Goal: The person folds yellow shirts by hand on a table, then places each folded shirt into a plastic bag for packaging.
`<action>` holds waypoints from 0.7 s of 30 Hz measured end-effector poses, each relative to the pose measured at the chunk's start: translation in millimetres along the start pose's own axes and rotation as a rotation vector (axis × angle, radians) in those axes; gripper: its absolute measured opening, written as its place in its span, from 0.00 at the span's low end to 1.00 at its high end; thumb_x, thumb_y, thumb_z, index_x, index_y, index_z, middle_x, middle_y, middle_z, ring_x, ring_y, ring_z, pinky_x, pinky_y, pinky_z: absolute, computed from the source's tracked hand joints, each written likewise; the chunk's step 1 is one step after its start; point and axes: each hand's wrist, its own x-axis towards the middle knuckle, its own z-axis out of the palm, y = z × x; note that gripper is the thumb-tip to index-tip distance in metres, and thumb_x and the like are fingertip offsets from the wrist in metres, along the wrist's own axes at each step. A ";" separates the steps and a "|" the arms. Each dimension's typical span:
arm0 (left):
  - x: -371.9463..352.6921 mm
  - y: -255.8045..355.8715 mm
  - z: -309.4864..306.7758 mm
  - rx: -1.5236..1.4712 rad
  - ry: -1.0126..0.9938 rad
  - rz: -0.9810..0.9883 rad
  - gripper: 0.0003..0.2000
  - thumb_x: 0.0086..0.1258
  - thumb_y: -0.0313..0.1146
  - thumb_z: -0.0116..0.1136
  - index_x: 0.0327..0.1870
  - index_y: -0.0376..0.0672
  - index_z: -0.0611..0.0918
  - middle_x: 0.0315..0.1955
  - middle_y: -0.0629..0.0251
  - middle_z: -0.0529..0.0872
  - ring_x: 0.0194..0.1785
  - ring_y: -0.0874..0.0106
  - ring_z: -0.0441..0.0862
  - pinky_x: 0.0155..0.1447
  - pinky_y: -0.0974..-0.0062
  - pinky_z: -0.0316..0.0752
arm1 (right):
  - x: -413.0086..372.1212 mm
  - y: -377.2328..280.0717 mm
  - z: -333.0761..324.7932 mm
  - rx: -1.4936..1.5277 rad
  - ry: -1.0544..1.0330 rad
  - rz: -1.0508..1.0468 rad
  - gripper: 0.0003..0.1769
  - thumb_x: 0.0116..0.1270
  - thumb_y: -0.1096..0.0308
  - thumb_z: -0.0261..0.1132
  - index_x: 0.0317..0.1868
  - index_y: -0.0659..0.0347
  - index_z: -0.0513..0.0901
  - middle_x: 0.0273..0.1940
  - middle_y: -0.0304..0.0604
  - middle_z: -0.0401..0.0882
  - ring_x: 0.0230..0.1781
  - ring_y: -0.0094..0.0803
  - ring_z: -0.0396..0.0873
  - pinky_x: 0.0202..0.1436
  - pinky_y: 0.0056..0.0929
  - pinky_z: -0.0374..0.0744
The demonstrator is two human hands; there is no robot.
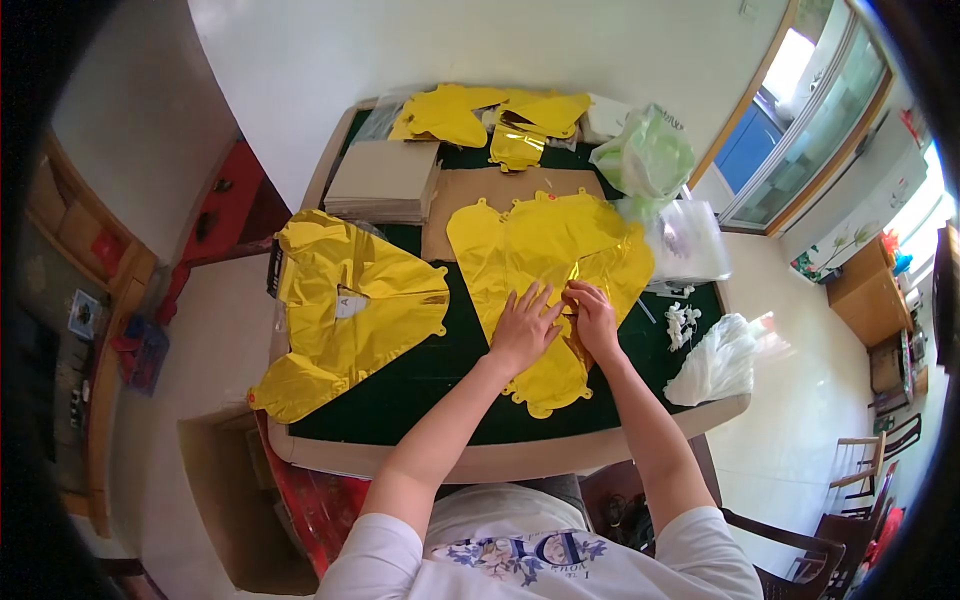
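Note:
A flat gold foil balloon [500, 240] lies spread over the middle of the table, with small tabs along its edge. My left hand [525, 328] rests on it, fingers stretched out and lying on the foil. Just to the right, my right hand [592, 318] is closed in a pinch at a crease of the same balloon; the exact spot between its fingertips is partly hidden. Left of my hands lies a second gold foil balloon [390, 290], bearing a white label [348, 303] marked A.
A stack of grey-brown cardboard sheets [380, 180] stands at the back left, near more gold foil [450, 112]. On the right are a green plastic bag [645, 155], clear bags [690, 240], small white pieces [682, 325] and a white bag [715, 365]. An open carton [215, 480] sits on the floor.

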 end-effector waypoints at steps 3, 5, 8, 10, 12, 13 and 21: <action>-4.4 2.2 0.1 0.011 -0.036 -0.021 0.20 0.74 0.44 0.50 0.63 0.49 0.75 0.68 0.57 0.67 0.73 0.58 0.60 0.73 0.50 0.54 | -0.1 1.0 0.5 -0.002 0.004 -0.027 0.14 0.60 0.83 0.54 0.43 0.65 0.84 0.53 0.50 0.80 0.58 0.47 0.75 0.60 0.37 0.74; -5.3 4.4 -2.8 0.003 -0.049 -0.033 0.20 0.73 0.44 0.50 0.63 0.49 0.75 0.68 0.57 0.68 0.73 0.58 0.60 0.74 0.50 0.54 | 0.3 -1.5 -0.7 -0.026 0.007 -0.036 0.15 0.60 0.84 0.54 0.43 0.66 0.84 0.53 0.51 0.81 0.56 0.47 0.77 0.59 0.35 0.75; -4.1 4.2 -4.1 0.000 -0.054 -0.037 0.20 0.73 0.43 0.50 0.63 0.49 0.75 0.68 0.57 0.68 0.73 0.59 0.59 0.74 0.51 0.53 | 2.7 -5.0 -5.9 0.048 -0.029 0.051 0.14 0.63 0.82 0.54 0.44 0.65 0.84 0.54 0.51 0.80 0.57 0.47 0.77 0.59 0.34 0.75; -3.9 3.9 -3.7 0.003 -0.059 -0.039 0.20 0.73 0.43 0.50 0.63 0.49 0.74 0.68 0.57 0.68 0.73 0.59 0.59 0.74 0.51 0.53 | 10.2 -8.5 -13.5 0.053 -0.100 0.131 0.14 0.64 0.80 0.55 0.46 0.64 0.84 0.54 0.52 0.80 0.57 0.48 0.76 0.59 0.35 0.75; -3.6 5.0 -5.8 0.010 -0.073 -0.043 0.20 0.73 0.43 0.50 0.63 0.49 0.74 0.68 0.57 0.68 0.73 0.60 0.59 0.75 0.52 0.52 | 16.5 -9.2 -16.6 -0.009 -0.114 0.133 0.13 0.65 0.78 0.55 0.48 0.64 0.83 0.55 0.53 0.79 0.58 0.49 0.75 0.60 0.37 0.75; -3.9 4.8 -4.3 0.006 -0.067 -0.045 0.20 0.73 0.43 0.50 0.64 0.49 0.74 0.68 0.57 0.68 0.73 0.60 0.59 0.75 0.52 0.52 | 16.5 -7.7 -15.0 -0.072 -0.090 0.096 0.14 0.65 0.78 0.56 0.49 0.64 0.82 0.56 0.53 0.78 0.58 0.50 0.74 0.60 0.39 0.74; -2.2 1.4 -1.9 -0.132 0.047 -0.079 0.20 0.71 0.39 0.54 0.62 0.46 0.75 0.65 0.54 0.71 0.71 0.56 0.63 0.74 0.57 0.56 | 7.7 1.3 5.7 -0.337 -0.082 -0.103 0.18 0.70 0.69 0.55 0.60 0.62 0.74 0.63 0.53 0.70 0.67 0.50 0.64 0.69 0.45 0.64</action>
